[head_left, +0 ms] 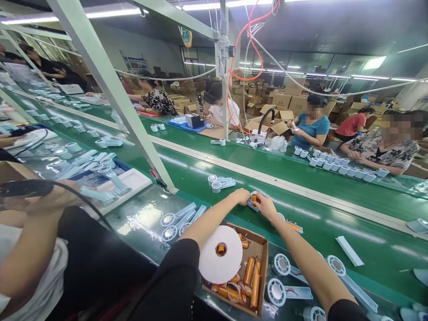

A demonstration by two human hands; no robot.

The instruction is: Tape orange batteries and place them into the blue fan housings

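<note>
Out over the green conveyor belt, my left hand [241, 196] is closed at the end of a light blue plastic handle piece [252, 205]. Its fingertips are partly hidden. Close beside it, my right hand [266, 207] pinches a short orange wrapped cylinder [254, 197], which looks like a battery, just above that piece. Below my forearms stands a cardboard tray [264, 263] with several orange cylinders with wires [255, 285]. A white paper disc with a centre hole [222, 263] covers part of it.
Light blue fan housings [169, 232] lie left of the tray, more [277, 292] to its right. Two housings [216, 186] sit on the belt [301, 178] beyond my left hand. A metal post [123, 98] rises at left. A co-worker's arm [33, 240] is close by; others sit opposite.
</note>
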